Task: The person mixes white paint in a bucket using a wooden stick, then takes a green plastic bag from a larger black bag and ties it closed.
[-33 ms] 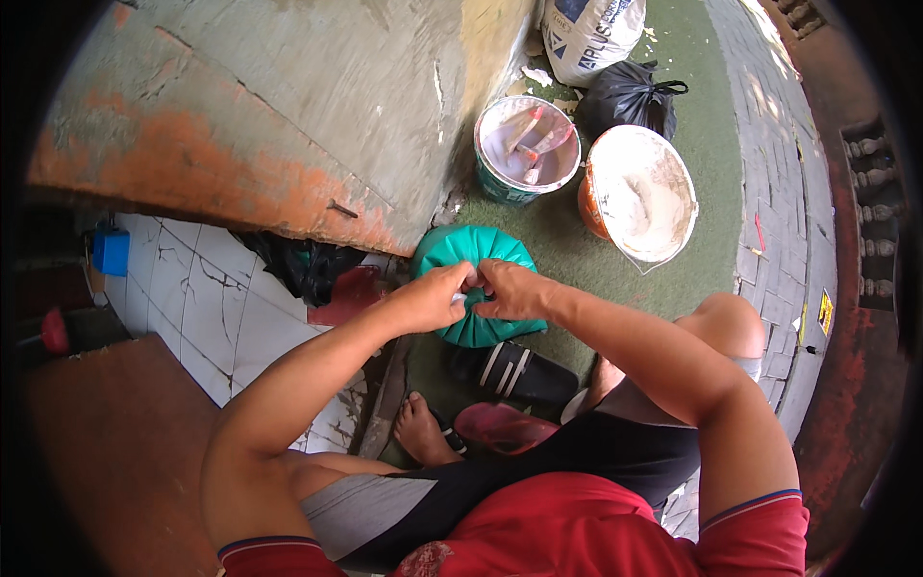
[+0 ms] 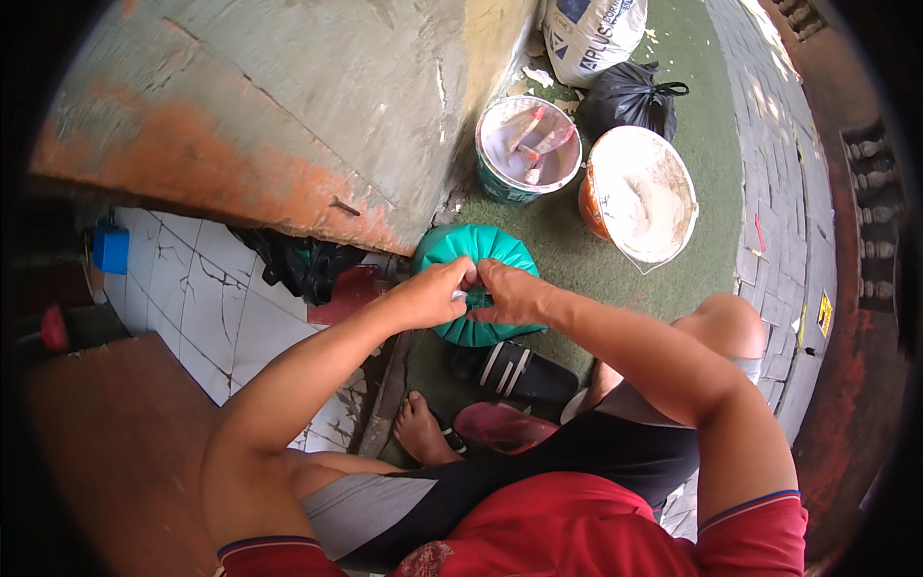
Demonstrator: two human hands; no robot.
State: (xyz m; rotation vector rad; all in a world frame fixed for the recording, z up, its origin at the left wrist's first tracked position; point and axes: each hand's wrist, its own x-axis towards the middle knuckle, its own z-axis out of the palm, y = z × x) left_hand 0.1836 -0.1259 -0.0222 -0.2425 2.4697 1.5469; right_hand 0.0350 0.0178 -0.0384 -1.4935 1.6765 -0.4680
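Note:
A full, round green plastic bag [image 2: 481,247] sits on the green mat against the foot of the wall, its pleats drawn in toward a gathered neck. Over that neck my left hand [image 2: 444,290] and my right hand [image 2: 517,292] meet, fingertips touching or nearly so. Both are closed in a pinch on the bag's gathered top. A small pale bit shows by my left fingers; what it is I cannot make out. The fingers hide most of the neck.
Beyond the bag stand a bucket [image 2: 487,178] of whitish paint with brushes and an orange bucket [image 2: 592,208] caked white inside. A black tied bag [image 2: 630,99] and a white sack [image 2: 588,48] lie behind. Near my feet are a black striped slide sandal [image 2: 538,377] and a reddish sandal [image 2: 500,426].

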